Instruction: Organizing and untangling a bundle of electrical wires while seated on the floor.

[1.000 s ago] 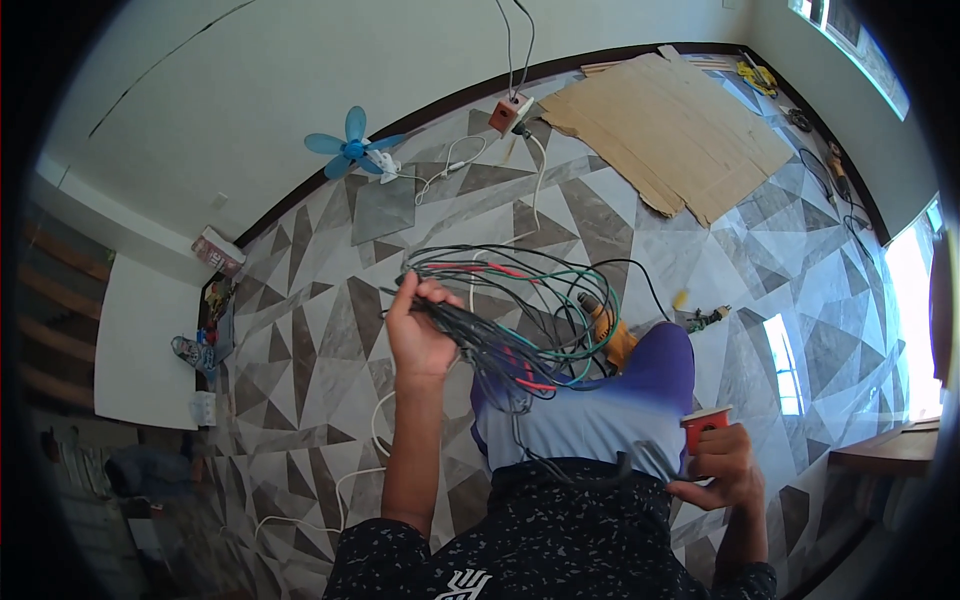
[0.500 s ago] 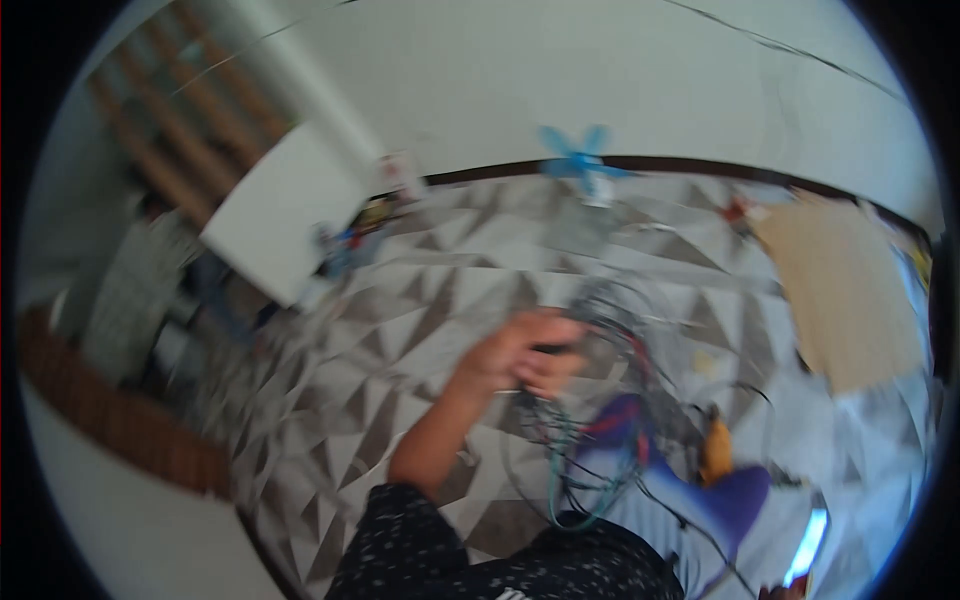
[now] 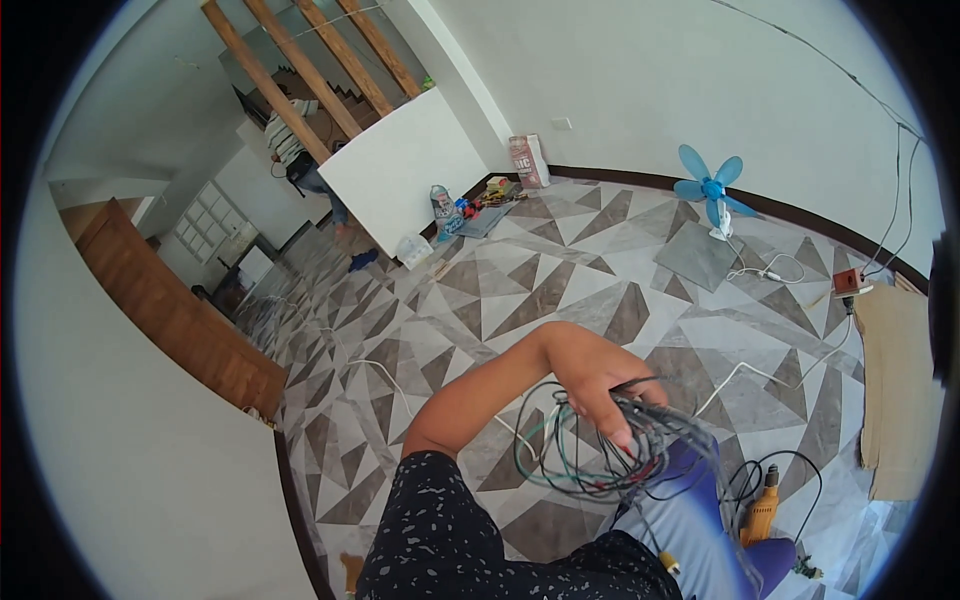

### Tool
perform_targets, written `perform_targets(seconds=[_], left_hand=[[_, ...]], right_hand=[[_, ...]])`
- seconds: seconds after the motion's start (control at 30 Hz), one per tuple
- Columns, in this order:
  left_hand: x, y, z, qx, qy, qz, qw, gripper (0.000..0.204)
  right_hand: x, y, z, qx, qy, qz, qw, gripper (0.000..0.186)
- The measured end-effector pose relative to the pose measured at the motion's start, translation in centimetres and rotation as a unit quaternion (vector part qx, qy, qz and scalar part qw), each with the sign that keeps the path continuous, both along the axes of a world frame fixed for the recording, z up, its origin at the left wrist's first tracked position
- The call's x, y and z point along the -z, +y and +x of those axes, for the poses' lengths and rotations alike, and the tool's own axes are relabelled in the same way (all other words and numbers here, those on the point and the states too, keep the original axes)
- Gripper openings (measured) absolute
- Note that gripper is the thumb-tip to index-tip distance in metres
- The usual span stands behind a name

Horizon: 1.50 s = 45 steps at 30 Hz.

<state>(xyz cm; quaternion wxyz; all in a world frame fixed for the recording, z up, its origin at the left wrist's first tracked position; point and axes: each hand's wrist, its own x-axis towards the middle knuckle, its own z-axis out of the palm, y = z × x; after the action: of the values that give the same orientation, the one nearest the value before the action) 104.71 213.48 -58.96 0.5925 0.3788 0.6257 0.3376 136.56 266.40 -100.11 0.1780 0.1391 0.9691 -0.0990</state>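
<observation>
My left hand point(image 3: 605, 385), reaching in from a dark speckled sleeve, is closed over the top of a tangled coil of electrical wires point(image 3: 585, 482). Black, grey, green and red strands loop below the fingers, in front of my purple and pale trouser legs. A short cable end with a yellowish plug-like tip point(image 3: 669, 563) hangs near my lap. To the right of the coil, a yellow corded power drill point(image 3: 762, 512) rests by my leg, its black cord looping beside it. No part of my right hand shows.
A blue-bladed fan point(image 3: 713, 187) stands by the far wall. White extension cords point(image 3: 740, 372) cross the tiled floor to a reddish outlet box point(image 3: 850, 282). Cardboard point(image 3: 895, 390) lies at right. Tools point(image 3: 490, 205) and a paper sack point(image 3: 529, 162) sit by the half-wall. Another person point(image 3: 295, 145) stands beyond.
My left hand has moved right and lower with the wire coil, and its back now faces up. The view has turned left, showing more of the room, and is sharper.
</observation>
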Motion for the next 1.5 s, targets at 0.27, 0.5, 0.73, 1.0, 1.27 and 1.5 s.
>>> perform_targets(seconds=[0.27, 0.5, 0.73, 1.0, 1.27, 1.5], left_hand=[[1.6, 1.6, 1.4, 0.011, 0.153, -0.103, 0.983, 0.053], [1.6, 2.6, 0.1, 0.056, 0.217, -0.142, 0.964, 0.048], [6.0, 6.6, 0.9, 0.118, 0.193, -0.234, 0.946, 0.045], [13.1, 14.9, 1.1, 0.177, 0.098, -0.15, 0.968, 0.042], [15.6, 17.3, 2.7, 0.141, -0.022, -0.195, 0.97, 0.038], [16.9, 20.3, 2.4, 0.168, -0.022, -0.203, 0.964, 0.041]], right_hand=[[9.9, 0.1, -12.8, -0.092, 0.125, -0.027, 0.988, 0.049], [11.1, 5.0, 16.2, 0.098, 0.059, 0.051, 0.992, 0.052], [6.5, 1.0, 35.6, 0.444, 0.026, 0.042, 0.894, 0.042], [8.4, -1.1, 43.4, 0.456, -0.198, 0.029, 0.867, 0.043], [13.4, -5.2, 48.1, 0.545, -0.129, -0.105, 0.822, 0.036], [11.6, -1.8, 42.8, 0.405, -0.191, -0.101, 0.888, 0.04]])
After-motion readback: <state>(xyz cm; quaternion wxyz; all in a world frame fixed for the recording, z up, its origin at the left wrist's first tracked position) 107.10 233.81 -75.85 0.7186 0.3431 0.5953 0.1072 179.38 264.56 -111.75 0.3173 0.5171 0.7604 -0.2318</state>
